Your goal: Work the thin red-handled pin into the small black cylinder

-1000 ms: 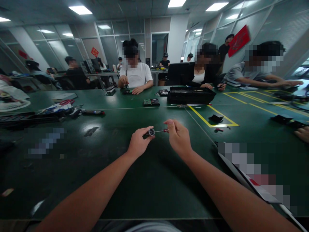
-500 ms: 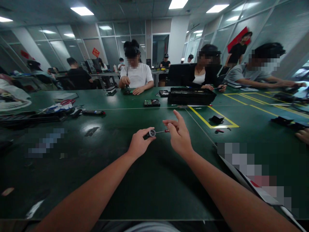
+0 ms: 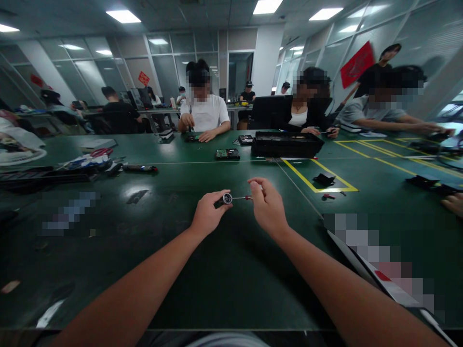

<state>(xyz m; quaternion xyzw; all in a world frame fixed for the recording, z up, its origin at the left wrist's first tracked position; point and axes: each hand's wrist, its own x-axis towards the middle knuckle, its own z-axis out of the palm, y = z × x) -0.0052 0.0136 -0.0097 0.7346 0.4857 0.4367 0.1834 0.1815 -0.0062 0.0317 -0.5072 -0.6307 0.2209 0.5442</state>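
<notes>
Green table (image 3: 224,289) stretches ahead beneath ceiling lights (image 3: 123,17), with a person in white (image 3: 213,113) seated across it at twelve o'clock. Over its middle, the left hand (image 3: 209,212) has its fingers wrapped around a dark cylinder (image 3: 227,198), whose round, silvery-rimmed end faces the camera. At the cylinder's three o'clock, the right hand (image 3: 269,207) keeps its fingers pinched on a red-handled screwdriver (image 3: 248,197); the thin shaft points to nine o'clock and meets the cylinder's edge in view, though real contact is too small to tell. From the cylinder, a circuit board (image 3: 227,153) lies at twelve, a black box (image 3: 287,146) between one and two, a black bracket (image 3: 324,179) between two and three, and a slim tool (image 3: 140,168) between nine and ten.
</notes>
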